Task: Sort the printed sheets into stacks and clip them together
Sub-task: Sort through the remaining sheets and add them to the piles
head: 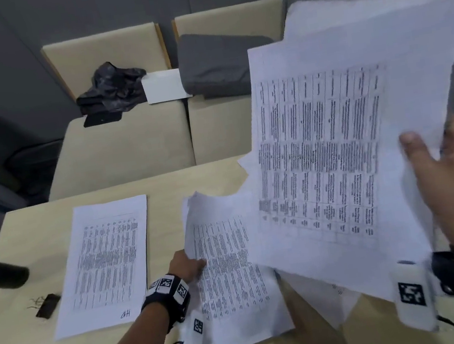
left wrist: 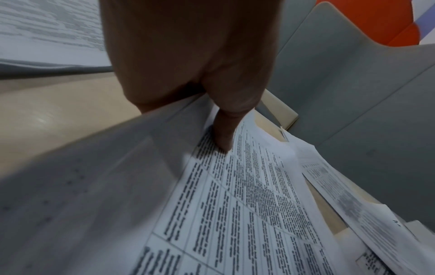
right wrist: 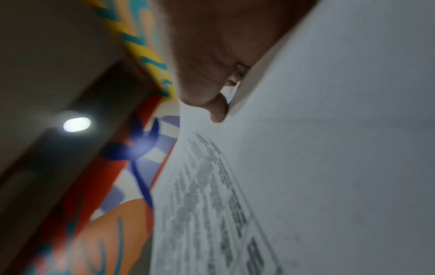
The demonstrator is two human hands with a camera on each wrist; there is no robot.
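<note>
My right hand (head: 435, 168) pinches a sheaf of printed sheets (head: 324, 164) by its right edge and holds it up above the table, thumb on the printed face. The right wrist view shows that thumb (right wrist: 217, 113) pressing the paper (right wrist: 329, 148). My left hand (head: 188, 266) grips another printed sheet (head: 232, 282) at its left edge; the sheet curls up off the table. In the left wrist view the thumb (left wrist: 223, 137) lies on that sheet's (left wrist: 235, 214) printed table, the other fingers under it. One printed sheet (head: 104, 262), marked "HP" by hand, lies flat at the left.
A small dark clip (head: 48, 306) lies on the beige table (head: 165, 198) left of the flat sheet. Beyond the far edge stand cushioned seats (head: 128, 144) with a dark cloth (head: 113, 88), a white sheet (head: 164, 86) and a grey cushion (head: 216, 65). More papers (left wrist: 348, 201) lie at the right.
</note>
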